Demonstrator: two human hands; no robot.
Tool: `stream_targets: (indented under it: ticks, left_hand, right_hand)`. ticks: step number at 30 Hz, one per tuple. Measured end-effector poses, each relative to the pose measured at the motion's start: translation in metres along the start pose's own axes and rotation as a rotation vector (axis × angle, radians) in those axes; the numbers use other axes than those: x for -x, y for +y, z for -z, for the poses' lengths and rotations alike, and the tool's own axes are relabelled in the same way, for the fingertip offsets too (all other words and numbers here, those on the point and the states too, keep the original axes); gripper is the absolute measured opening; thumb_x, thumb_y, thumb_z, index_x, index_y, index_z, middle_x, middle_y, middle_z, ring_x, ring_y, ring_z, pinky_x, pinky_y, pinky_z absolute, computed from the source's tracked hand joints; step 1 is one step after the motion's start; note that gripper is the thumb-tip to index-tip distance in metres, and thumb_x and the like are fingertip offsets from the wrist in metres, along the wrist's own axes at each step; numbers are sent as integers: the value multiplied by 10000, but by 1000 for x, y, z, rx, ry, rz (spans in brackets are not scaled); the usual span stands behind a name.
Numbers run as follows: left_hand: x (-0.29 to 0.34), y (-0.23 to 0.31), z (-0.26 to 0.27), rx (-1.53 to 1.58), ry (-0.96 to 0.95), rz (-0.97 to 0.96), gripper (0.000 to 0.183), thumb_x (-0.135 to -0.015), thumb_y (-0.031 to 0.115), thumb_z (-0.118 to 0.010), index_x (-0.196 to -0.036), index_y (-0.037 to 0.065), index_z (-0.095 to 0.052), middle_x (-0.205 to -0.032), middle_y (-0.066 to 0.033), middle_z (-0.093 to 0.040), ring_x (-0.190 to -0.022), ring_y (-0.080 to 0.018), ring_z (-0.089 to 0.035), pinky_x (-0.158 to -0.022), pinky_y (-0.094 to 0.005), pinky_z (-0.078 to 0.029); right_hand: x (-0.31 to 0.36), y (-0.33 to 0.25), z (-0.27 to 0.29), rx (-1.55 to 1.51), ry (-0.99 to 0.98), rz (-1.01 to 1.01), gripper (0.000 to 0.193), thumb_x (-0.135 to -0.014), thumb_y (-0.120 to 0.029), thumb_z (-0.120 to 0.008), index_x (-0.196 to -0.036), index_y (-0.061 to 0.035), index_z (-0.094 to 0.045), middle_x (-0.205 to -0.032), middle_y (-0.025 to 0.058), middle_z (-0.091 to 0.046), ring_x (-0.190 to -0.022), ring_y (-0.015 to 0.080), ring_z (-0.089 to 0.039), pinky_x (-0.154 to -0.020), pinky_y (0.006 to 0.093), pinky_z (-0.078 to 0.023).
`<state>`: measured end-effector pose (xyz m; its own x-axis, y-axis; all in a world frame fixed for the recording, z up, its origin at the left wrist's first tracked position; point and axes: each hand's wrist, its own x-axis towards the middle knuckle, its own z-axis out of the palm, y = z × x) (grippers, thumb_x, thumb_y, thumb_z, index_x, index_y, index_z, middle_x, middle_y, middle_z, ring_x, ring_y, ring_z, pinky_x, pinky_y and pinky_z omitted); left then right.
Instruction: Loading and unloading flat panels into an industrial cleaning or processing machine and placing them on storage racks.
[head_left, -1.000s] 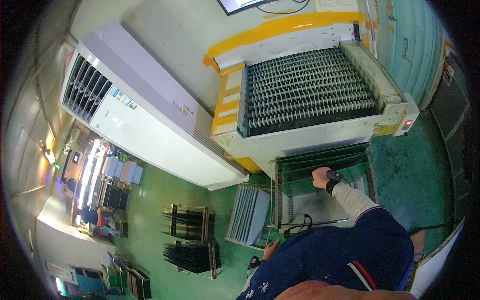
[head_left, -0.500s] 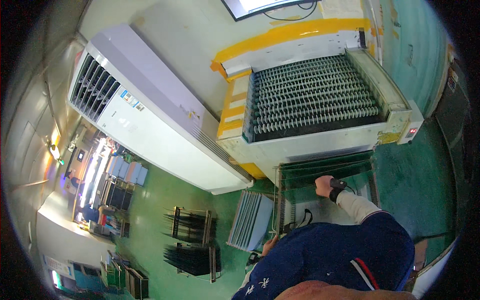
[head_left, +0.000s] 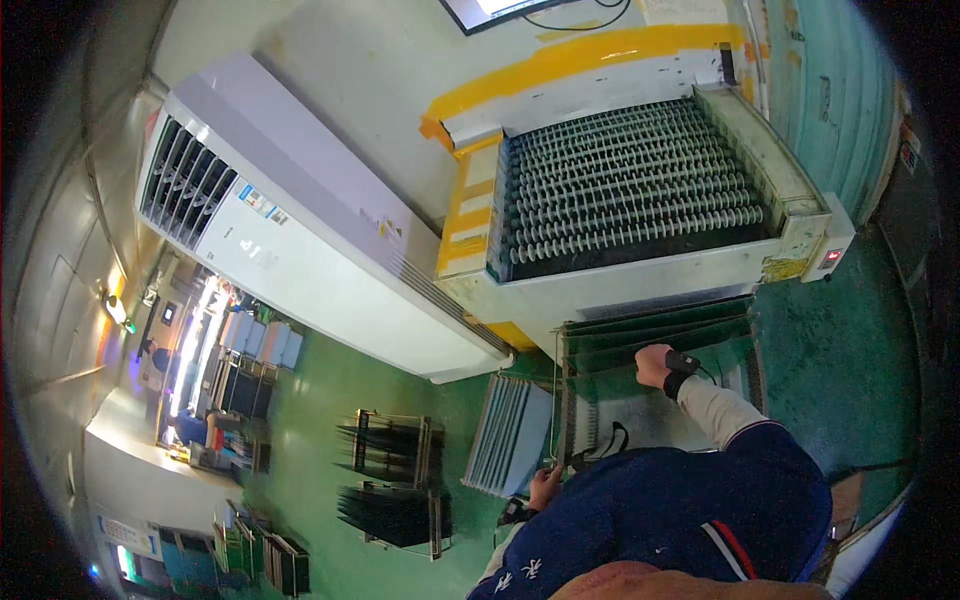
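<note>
My right hand, with a black strap at the wrist, is closed on the top edge of a green board. The board stands among several others in a slotted rack under the roller conveyor machine. My left hand rests low at the rack's near left corner, beside a stack of pale grey panels. Its fingers are too small to read. A black cable loop lies between my hands. My blue jacket hides the rack's near side.
A tall white air-conditioner cabinet stands left of the machine. Two racks of dark boards sit on the green floor to my left. A red-lit switch box is on the machine's right corner. People work far off at the left.
The view has tilted slightly, so the machine sits a little lower in the picture. Both hands stay at about the same places on the rack.
</note>
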<state>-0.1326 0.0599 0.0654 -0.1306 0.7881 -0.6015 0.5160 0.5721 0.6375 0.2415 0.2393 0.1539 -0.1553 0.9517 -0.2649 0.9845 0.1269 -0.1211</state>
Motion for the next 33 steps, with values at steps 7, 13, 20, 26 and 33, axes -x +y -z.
stream_targets:
  ticks: [7, 13, 20, 26, 33]
  left_hand:
    - [6, 0, -5, -35, 148, -73, 568, -812, 375, -683, -1198, -1, -505, -958, -152, -633, -851, -266, -617, -763, -394, -485]
    - [-4, -24, -16, -184, 402, -468, 605, -778, 326, -691, -1258, 25, -479, -1281, -199, -454, -1210, -356, -408, -959, -441, -377]
    - [22, 11, -15, -262, 218, -602, 700, -788, 295, -681, -1382, 87, -372, -1348, -196, -413, -1209, -380, -427, -980, -437, -381]
    - [49, 23, -17, -253, 88, -514, 866, -804, 278, -671, -1473, 124, -143, -1403, -206, -341, -1253, -380, -393, -991, -445, -384]
    - [33, 6, -14, -177, -54, -460, 895, -810, 266, -664, -1478, 115, -88, -1407, -208, -331, -1283, -378, -355, -1015, -427, -372]
  right_hand:
    - [1, -5, -5, 48, 32, -21, 338, -698, -318, -632, -753, 11, -686, -741, 231, -643, -667, 365, -644, -580, 546, -491]
    - [19, -10, 21, -92, 77, 84, 224, -733, -161, -578, -570, -17, -523, -508, 129, -469, -458, 275, -495, -442, 428, -383]
    - [22, -13, 22, -87, 94, 47, 234, -713, -168, -604, -558, -8, -533, -512, 151, -483, -470, 303, -508, -459, 437, -398]
    - [14, -11, 9, -42, 59, 22, 240, -656, -231, -619, -657, 7, -648, -664, 196, -637, -616, 328, -645, -504, 493, -477]
    - [25, -17, 26, -105, 79, 34, 191, -680, -157, -612, -605, 17, -588, -563, 189, -542, -537, 332, -574, -504, 448, -440]
